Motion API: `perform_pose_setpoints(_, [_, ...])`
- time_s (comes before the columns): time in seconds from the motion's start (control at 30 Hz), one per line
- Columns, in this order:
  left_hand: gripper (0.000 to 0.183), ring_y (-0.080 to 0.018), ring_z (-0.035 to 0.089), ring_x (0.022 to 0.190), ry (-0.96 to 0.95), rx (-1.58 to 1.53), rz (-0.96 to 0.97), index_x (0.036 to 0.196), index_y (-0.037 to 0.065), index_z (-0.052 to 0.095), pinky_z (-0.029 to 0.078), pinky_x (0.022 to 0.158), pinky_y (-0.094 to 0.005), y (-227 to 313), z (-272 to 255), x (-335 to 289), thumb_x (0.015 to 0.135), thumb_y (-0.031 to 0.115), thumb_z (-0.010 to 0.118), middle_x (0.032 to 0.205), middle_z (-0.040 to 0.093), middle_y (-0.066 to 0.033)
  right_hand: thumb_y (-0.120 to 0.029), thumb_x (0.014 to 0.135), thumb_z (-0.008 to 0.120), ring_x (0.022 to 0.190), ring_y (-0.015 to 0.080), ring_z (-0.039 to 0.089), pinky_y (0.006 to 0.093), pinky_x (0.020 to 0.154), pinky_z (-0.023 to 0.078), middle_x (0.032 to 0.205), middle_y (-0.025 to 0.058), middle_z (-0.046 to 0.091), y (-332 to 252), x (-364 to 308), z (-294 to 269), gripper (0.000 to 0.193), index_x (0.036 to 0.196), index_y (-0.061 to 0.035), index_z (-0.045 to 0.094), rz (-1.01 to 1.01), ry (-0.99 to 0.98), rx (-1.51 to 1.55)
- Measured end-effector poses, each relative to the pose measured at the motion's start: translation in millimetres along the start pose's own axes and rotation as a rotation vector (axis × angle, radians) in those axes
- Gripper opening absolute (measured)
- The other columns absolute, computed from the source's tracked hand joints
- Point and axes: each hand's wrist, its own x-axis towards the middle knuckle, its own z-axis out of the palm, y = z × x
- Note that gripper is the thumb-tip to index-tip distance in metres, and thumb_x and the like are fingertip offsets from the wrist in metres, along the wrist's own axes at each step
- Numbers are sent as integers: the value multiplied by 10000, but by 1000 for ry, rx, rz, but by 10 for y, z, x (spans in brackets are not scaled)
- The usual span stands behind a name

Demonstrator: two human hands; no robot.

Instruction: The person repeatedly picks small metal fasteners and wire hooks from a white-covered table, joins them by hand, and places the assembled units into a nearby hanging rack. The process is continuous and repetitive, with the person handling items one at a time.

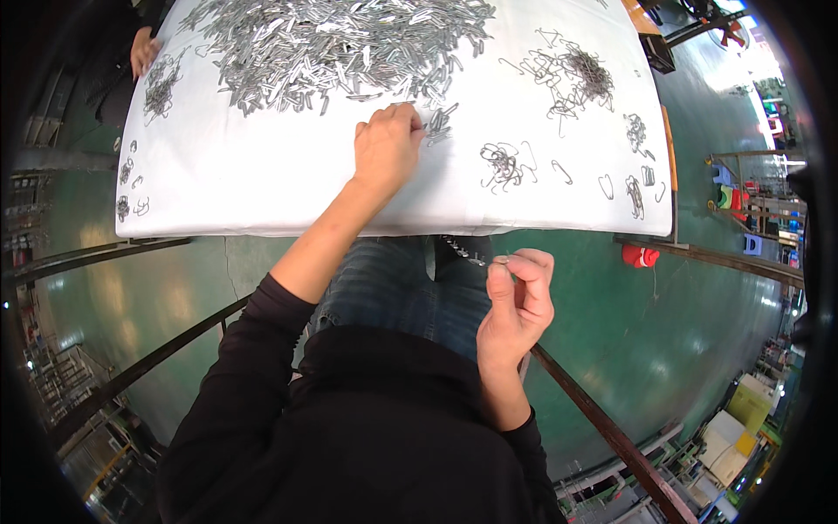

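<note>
My left hand (pixel 387 150) is over the white-covered table (pixel 288 175), its fingers curled down and closed beside a small cluster of flat metal strips (pixel 439 125). What those fingertips hold, if anything, is hidden under the hand. Off the table's near edge, above my lap, my right hand (pixel 517 301) pinches thumb against forefinger. From that pinch a thin string of small shiny metal pieces (pixel 464 252) appears to reach toward the left; its exact kind is too small to tell.
A large heap of metal strips (pixel 340 48) covers the table's far middle. Bent wire hooks lie in a tangled pile (pixel 587 74) and a smaller bunch (pixel 506 164) to the right. Another person's hand (pixel 142 52) rests at the far left edge. A red container (pixel 640 256) stands below the table.
</note>
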Motion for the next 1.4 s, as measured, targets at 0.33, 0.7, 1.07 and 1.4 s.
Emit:
perform_pose_setpoints(0.33, [173, -269, 573, 820, 82, 10, 123, 928, 34, 625, 455, 733, -370, -99, -27, -202, 770, 86, 673, 825, 604, -104, 22, 788, 690, 664, 53, 424, 178, 558, 352, 896, 23, 474, 94, 8, -16, 93, 862, -9, 642, -12, -46, -123])
perform_pose_setpoints(0.7, [125, -232, 591, 723, 0, -21, 65, 824, 36, 645, 472, 667, -355, 58, -241, -262, 761, 129, 701, 792, 627, -70, -15, 783, 707, 629, 53, 439, 187, 538, 351, 871, 21, 500, 112, -18, -17, 78, 843, -29, 659, -7, -50, -139])
perform_pose_setpoints(1.07, [144, -210, 604, 706, -57, -117, 87, 854, -4, 633, 487, 647, -325, -131, -187, -242, 771, 96, 696, 842, 622, -116, -38, 777, 717, 612, 57, 433, 191, 531, 345, 858, 21, 510, 140, -14, 7, 78, 831, -39, 662, -13, -66, -155])
perform_pose_setpoints(1.4, [145, -101, 581, 748, -367, -644, -108, 949, 11, 660, 468, 699, -256, 350, -420, -536, 837, 103, 658, 837, 665, -37, 45, 806, 659, 749, 69, 466, 193, 661, 402, 922, 33, 476, 121, -41, -32, 95, 891, 16, 629, 30, -146, -202])
